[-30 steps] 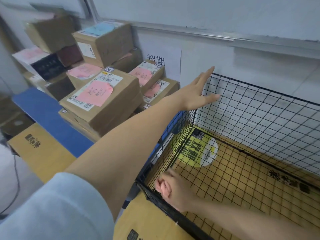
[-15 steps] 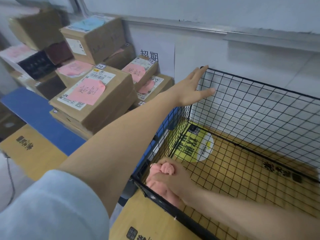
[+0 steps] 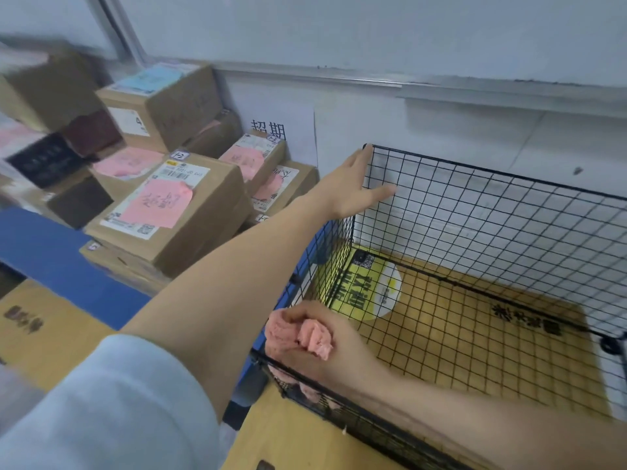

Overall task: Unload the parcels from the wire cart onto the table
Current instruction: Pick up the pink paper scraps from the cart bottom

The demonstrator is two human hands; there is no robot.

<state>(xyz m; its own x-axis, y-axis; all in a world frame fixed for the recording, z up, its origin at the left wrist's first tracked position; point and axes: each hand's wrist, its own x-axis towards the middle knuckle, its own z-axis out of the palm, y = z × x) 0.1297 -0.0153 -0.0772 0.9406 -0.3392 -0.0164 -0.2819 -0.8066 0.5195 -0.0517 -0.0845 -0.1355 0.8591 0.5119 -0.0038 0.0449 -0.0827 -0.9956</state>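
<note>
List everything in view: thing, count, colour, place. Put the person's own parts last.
wire cart: one, black, right, by the wall; no parcel inside
parcels: a stack, count unclear, brown, left of the cart
pink notes: at least four, on parcel tops
blue surface: one, left, in front of the stack
flat cardboard: yellow-brown, lower left
round sticker: one, yellow and white, beneath the cart's mesh floor
paper sign: one, white, on the wall
pink wad: one, crumpled, in the right hand
left hand: fingers straight, fingertips at the cart's far left corner
right hand: grips the pink wad at the cart's near rim
</note>
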